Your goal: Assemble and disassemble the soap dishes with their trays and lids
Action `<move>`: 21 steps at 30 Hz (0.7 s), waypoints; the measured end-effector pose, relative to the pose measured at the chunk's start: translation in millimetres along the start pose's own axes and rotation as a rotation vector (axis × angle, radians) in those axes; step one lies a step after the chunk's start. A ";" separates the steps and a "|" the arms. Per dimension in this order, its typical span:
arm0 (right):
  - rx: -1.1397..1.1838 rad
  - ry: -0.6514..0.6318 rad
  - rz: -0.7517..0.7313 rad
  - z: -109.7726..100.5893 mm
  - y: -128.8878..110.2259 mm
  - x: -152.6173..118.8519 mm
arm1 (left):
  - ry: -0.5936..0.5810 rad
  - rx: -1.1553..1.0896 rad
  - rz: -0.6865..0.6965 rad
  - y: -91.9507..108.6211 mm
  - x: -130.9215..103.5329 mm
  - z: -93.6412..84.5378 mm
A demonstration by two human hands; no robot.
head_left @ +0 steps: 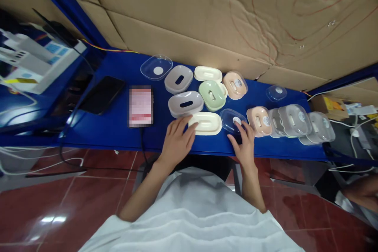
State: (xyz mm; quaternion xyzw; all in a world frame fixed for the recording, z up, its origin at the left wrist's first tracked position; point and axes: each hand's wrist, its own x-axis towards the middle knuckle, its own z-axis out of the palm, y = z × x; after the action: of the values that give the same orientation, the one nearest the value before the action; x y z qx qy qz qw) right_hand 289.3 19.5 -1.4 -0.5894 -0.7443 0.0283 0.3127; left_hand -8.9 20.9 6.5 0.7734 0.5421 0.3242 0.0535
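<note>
1. The left hand (177, 138) sits at one end of the cream dish (210, 128), its fingers apart, probably to steady it.
2. The right hand (245, 143) touches the clear lid (226, 118) just beside that dish, fingers also apart; such closeness likely suits two-handed work.
3. Smooth, rounded grey dishes (193, 98), a green dish (217, 90) and peach boxes (262, 128), all seemingly plastic, share the blue surface (103, 134).
</note>
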 end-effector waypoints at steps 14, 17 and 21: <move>-0.066 -0.028 -0.024 -0.8 -2.0 10.3 | -0.057 -0.057 0.004 1.8 -21.6 -9.7; 0.003 -0.136 -0.141 1.1 -21.2 8.0 | 0.066 0.013 -0.154 -18.2 1.8 -8.0; 0.127 -0.317 -0.266 9.8 -44.2 3.2 | 0.091 -0.008 -0.191 -35.8 21.7 -9.4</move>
State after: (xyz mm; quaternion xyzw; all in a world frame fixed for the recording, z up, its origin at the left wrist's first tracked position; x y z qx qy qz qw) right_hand 246.1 12.2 10.3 -0.4532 -0.8522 0.1262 0.2291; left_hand -38.6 51.9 8.0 0.7024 0.6141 0.3545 0.0624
